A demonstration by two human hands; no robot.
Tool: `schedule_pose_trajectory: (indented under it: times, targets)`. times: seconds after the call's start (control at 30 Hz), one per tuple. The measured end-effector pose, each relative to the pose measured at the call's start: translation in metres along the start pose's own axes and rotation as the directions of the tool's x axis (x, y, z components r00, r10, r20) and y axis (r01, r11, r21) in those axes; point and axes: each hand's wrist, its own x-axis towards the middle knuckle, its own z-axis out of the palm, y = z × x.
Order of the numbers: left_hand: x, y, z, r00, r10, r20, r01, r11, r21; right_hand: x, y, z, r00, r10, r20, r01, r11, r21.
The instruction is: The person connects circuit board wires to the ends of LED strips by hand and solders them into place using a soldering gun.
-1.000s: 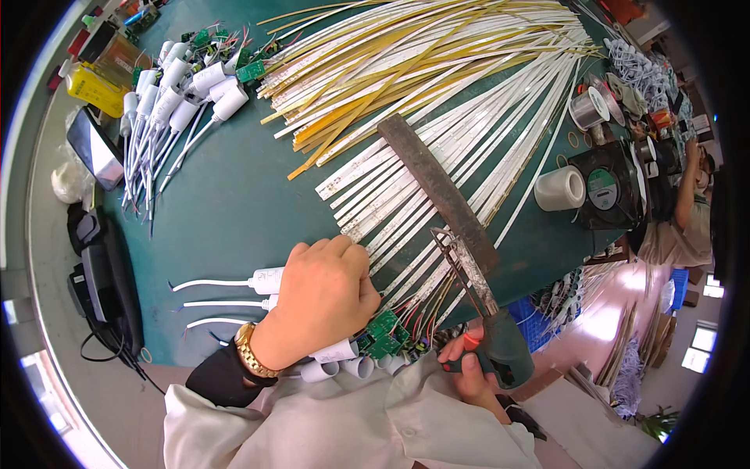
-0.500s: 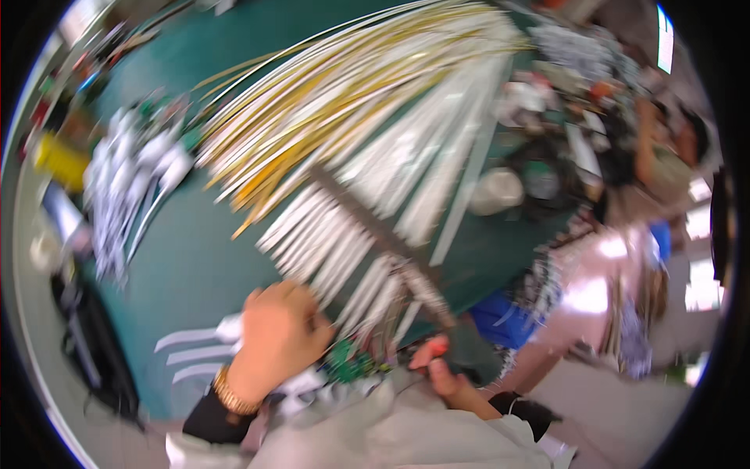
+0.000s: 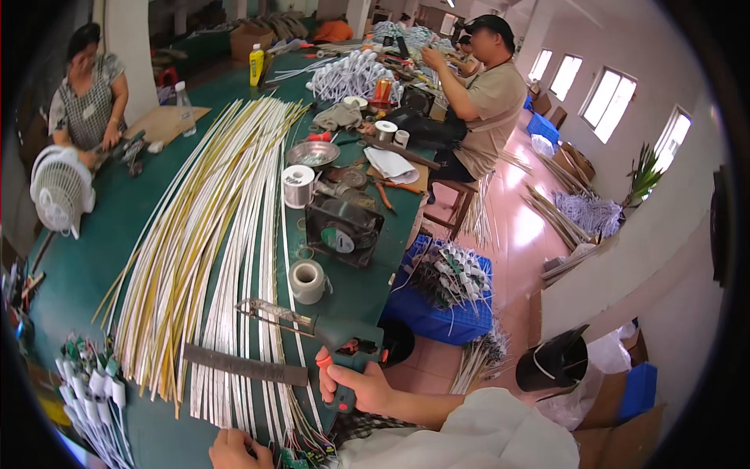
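Observation:
My right hand (image 3: 367, 388) grips a dark green soldering gun (image 3: 355, 348) with an orange trigger; its metal tip points left over the strips. At the lower edge, my left hand (image 3: 241, 451) is partly cut off, its fingers curled beside the near ends of the white strips. What it holds, if anything, is hidden. Long white and yellow LED-like strips (image 3: 226, 195) lie fanned out across the green table (image 3: 148, 180). A dark flat bar (image 3: 246, 365) lies across their near part. Small green circuit boards with thin wires (image 3: 301, 456) sit right of my left hand.
Right of the strips stand a solder spool (image 3: 298, 186), a tape roll (image 3: 307, 282), a black fan (image 3: 344, 233) and a metal dish (image 3: 312, 154). White-cased parts (image 3: 94, 391) lie lower left. Co-workers (image 3: 488, 94) sit farther off. A blue crate (image 3: 441, 313) stands beside the table.
The view has swung up and right, showing more of the room. The left hand now sits lower and mostly out of frame. The soldering gun is now plainly visible in the right hand.

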Motion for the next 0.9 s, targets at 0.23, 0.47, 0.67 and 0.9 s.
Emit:
schedule_pose_trajectory:
  times: [0.23,0.47,0.67,0.9]
  targets:
    - [-0.006,0.009,-0.02,0.988,0.006,0.156,-0.015,0.998,0.06,0.002,0.0,-0.008,0.995,0.099,0.007,-0.098,0.991,-0.091]
    - [-0.013,0.008,-0.023,0.983,-0.05,0.176,0.052,0.999,-0.004,0.001,0.004,-0.005,0.997,0.06,0.043,-0.054,0.991,-0.123]
    - [-0.017,0.014,-0.009,0.984,-0.044,0.174,0.046,0.999,-0.007,0.001,0.008,-0.012,0.994,0.016,0.108,-0.006,0.996,-0.087]
    - [-0.015,0.046,-0.017,0.962,-0.11,0.251,0.126,0.991,-0.05,0.001,0.009,-0.019,0.993,0.054,0.101,-0.061,0.996,0.065]
